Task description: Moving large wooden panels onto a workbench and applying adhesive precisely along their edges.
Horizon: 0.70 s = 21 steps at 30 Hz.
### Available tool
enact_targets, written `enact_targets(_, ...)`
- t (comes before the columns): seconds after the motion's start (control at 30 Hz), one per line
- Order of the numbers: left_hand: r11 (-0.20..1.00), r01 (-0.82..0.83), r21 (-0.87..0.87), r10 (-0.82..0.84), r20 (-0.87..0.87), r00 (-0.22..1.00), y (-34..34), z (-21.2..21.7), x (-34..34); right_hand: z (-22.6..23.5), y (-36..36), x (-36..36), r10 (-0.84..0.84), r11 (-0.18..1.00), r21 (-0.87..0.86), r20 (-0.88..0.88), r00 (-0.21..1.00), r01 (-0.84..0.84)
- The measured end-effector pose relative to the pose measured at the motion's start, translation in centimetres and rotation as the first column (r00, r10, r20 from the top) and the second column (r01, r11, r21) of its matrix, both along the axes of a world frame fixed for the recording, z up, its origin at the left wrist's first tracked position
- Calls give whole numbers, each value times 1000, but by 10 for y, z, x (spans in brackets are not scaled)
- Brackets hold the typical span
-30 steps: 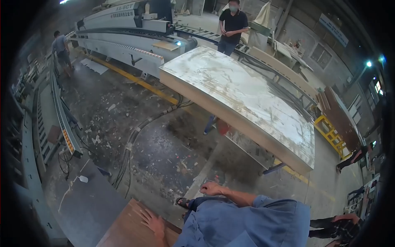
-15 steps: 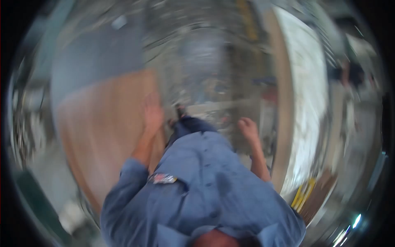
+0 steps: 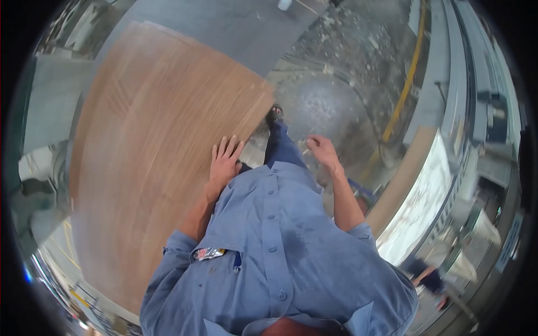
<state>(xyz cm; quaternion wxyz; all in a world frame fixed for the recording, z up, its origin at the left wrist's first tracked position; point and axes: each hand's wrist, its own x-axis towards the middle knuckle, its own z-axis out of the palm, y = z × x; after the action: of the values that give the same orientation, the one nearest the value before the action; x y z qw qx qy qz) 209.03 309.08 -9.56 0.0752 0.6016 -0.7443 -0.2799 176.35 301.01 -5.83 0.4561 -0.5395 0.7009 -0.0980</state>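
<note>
My left hand [image 3: 224, 162] lies flat with fingers spread on the near edge of a large brown wood-grain board [image 3: 157, 140] that fills the left side of the view. My right hand [image 3: 320, 150] hangs free over the dusty floor, fingers loosely curled, holding nothing. My blue shirt and dark trouser leg fill the lower middle, with one foot [image 3: 274, 113] on the floor by the board's corner.
Grey concrete floor [image 3: 330, 95] strewn with debris and a yellow line [image 3: 406, 84] lies ahead. A white marbled slab [image 3: 420, 201] with a wooden edge stands at the right. Long grey machinery [image 3: 471, 73] runs along the far right. Another person [image 3: 428, 277] is at the lower right.
The view has swung round from the marbled slab and machine toward the wood board. My left hand stays on the board's edge; my right hand has come free at my side.
</note>
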Motion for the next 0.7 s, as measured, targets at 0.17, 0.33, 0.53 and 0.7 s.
enact_targets(0.17, 950, -298, 97, 290, 82, 953, -21, 12, -46, -18, -151, 21, 366, 931, 17, -65, 928, -366)
enact_targets(0.33, 671, -729, 131, 710, 170, 684, -45, 23, -126, -31, -252, 51, 775, 631, 70, -21, 631, -772)
enact_targets(0.53, 216, -958, 189, 968, 85, 235, -59, -1, -215, -36, -302, 102, 975, 219, 15, -32, 219, -976)
enact_targets(0.7, -180, -894, 411, 886, -328, -329, -89, -13, -249, -37, -288, 155, 985, 80, -386, -111, 132, -919)
